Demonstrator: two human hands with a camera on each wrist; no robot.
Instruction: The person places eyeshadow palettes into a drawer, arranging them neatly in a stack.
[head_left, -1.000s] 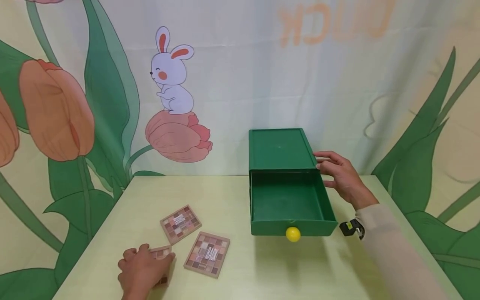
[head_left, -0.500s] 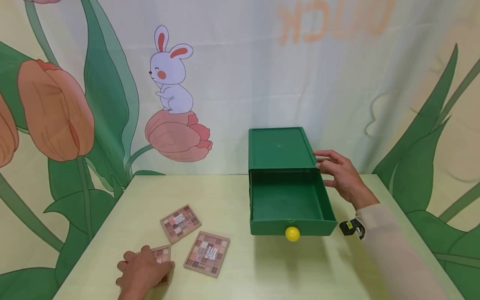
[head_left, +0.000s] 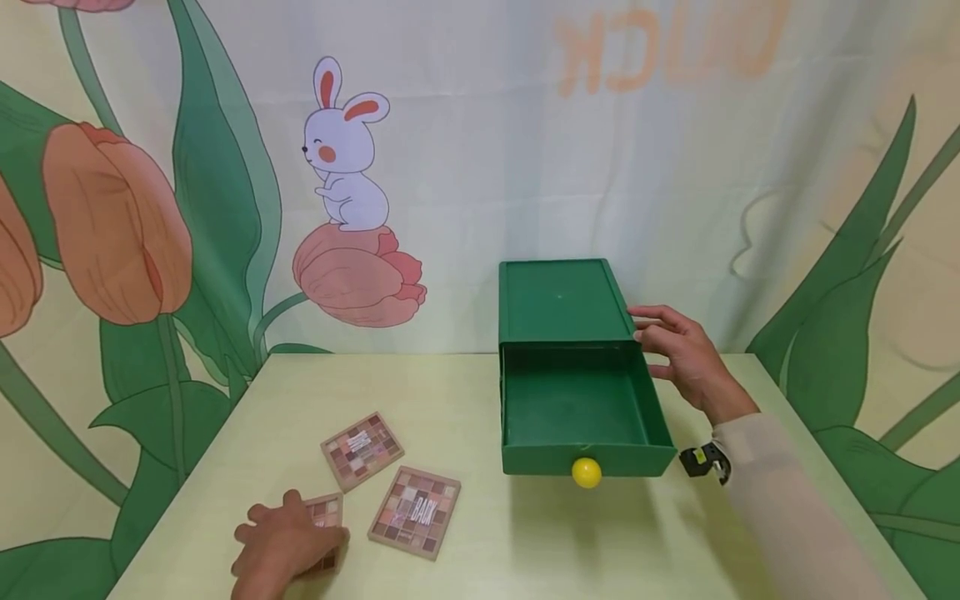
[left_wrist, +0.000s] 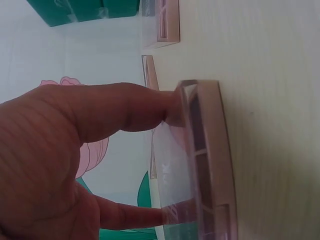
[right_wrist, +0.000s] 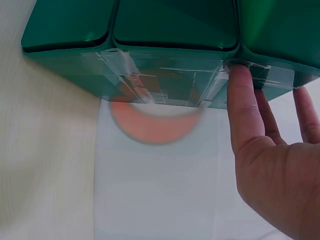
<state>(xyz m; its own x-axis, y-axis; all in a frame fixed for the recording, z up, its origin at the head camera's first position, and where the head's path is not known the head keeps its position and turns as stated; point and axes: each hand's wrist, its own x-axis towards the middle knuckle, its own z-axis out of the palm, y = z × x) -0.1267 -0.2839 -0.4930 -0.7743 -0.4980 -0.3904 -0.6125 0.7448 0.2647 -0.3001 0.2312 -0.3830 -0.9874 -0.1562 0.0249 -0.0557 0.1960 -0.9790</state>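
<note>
When lifting the near palette (head_left: 324, 510), probably best to squeeze evenly across opposite edges of the tan frame rather than press down on the clear lid (left_wrist: 172, 165), likely slick under a fingertip. Already grasped from above by the left hand (head_left: 281, 537), thumb at the right edge and fingers spread over the far and left sides; placed at the front left of the counter (head_left: 450, 400), just beside the far palette (head_left: 363, 450) and the lettered palette (head_left: 416, 512). Better to raise it level before any sideways move, so as not to nudge either neighbour. With the right hand (head_left: 678, 358), no grasp: fingers lightly extended, touching the right side of the green drawer unit (head_left: 558, 300). Sensible to brace there without shoving, given the pulled-out drawer (head_left: 540, 461), perhaps front-heavy. Hidden under the left hand: much of the palette's face and most of its lettering. Impossible to tell about full contact between palette and counter. Masked by the drawer in the head view: the unit's lower front. Visible from the right wrist: clear tape (right_wrist: 280, 75) across seams, plus a blurred orange curve (right_wrist: 155, 132), hard to separate from the tape.
</note>
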